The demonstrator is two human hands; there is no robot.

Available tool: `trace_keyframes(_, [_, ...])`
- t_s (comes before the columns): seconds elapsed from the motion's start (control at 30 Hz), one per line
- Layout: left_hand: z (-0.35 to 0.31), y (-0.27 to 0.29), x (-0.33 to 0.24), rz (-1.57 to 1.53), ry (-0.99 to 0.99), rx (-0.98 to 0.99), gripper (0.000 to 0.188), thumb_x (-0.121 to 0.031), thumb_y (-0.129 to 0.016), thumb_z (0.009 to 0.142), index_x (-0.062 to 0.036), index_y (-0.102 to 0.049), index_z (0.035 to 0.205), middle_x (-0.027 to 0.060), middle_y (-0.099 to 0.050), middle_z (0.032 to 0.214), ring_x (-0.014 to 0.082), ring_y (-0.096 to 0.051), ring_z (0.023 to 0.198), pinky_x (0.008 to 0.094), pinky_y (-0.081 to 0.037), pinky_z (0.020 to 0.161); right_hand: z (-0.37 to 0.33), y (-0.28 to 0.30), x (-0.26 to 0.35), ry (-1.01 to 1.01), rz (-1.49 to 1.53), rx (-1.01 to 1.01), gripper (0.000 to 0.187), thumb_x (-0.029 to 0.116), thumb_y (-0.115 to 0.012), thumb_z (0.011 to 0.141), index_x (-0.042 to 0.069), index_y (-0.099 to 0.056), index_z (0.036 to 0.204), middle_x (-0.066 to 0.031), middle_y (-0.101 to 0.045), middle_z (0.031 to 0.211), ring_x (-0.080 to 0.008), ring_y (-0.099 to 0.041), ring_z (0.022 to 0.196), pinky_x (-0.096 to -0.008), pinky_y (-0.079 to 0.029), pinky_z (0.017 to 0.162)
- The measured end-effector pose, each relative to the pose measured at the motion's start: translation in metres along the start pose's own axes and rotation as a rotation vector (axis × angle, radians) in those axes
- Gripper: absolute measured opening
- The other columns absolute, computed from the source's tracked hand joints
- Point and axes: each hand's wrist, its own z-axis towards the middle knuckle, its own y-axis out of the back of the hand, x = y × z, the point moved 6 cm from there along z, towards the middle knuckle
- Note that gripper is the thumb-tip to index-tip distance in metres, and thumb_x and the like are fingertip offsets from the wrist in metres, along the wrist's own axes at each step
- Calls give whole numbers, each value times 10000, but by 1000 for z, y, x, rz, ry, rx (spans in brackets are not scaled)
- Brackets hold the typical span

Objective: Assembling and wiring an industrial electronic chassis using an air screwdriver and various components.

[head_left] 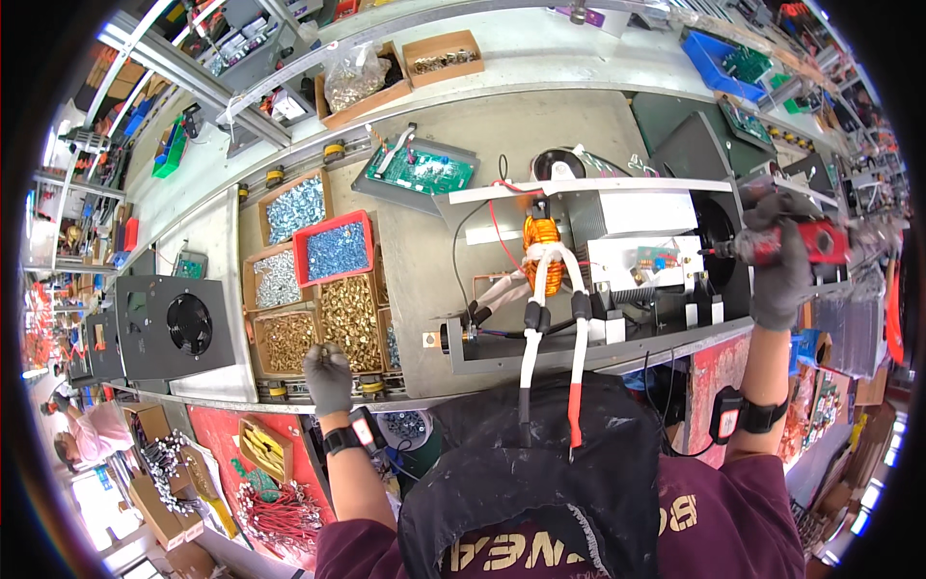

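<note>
My right hand (779, 285), in a dark grey glove, grips a red power screwdriver (822, 243). Its bit points left at the finned heat sink block (617, 259) inside an open grey metal chassis (540, 359). Within the chassis stands an orange copper-wound coil (542, 253), and thick white cables (531, 372) run from it toward me. My gloved left hand (330, 378) is at the near edge of the brass fasteners (349, 318), its fingers bunched together. Anything between those fingertips is too small to make out.
A red bin (302, 275) of bluish screws sits among cardboard fastener boxes. Behind the chassis lies a green circuit board (424, 172) on a grey plate. A grey fan panel (159, 333) stands at left. Two cardboard boxes (461, 73) rest on the far ledge.
</note>
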Motion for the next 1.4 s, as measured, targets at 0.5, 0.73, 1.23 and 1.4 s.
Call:
trace_keyframes(0.5, [-174,-338,170,634,684,954,253,-143,-447,955,20,-503,1140,64,-575,874,114,-584,748,224,-489,584,-17,-116,41,39,292,228,389,422,-595,774,98,-428,909,-53,-373,767,-191,-403,713,-311,-370,634])
trace_keyframes(0.73, [-177,-336,179,725,617,954,257,-154,-432,967,25,-498,1139,63,-552,863,107,-553,712,202,-495,581,-20,-115,43,112,254,250,380,423,-603,775,131,-441,956,-58,-396,779,-203,-424,689,-337,-399,610])
trace_keyframes(1.23, [-195,-337,174,1093,383,1081,472,-481,-427,928,-21,-537,939,-4,-464,626,54,-400,463,187,-320,420,-30,-131,69,319,124,246,374,431,-601,780,175,-448,1006,-70,-436,804,-223,-464,631,-376,-462,535])
trace_keyframes(1.4, [-192,-338,186,1245,479,1054,643,-615,-345,906,-15,-577,919,-28,-396,517,50,-312,390,199,-254,402,-32,-122,74,395,88,271,376,424,-586,786,165,-428,1009,-72,-440,818,-232,-481,664,-406,-475,589])
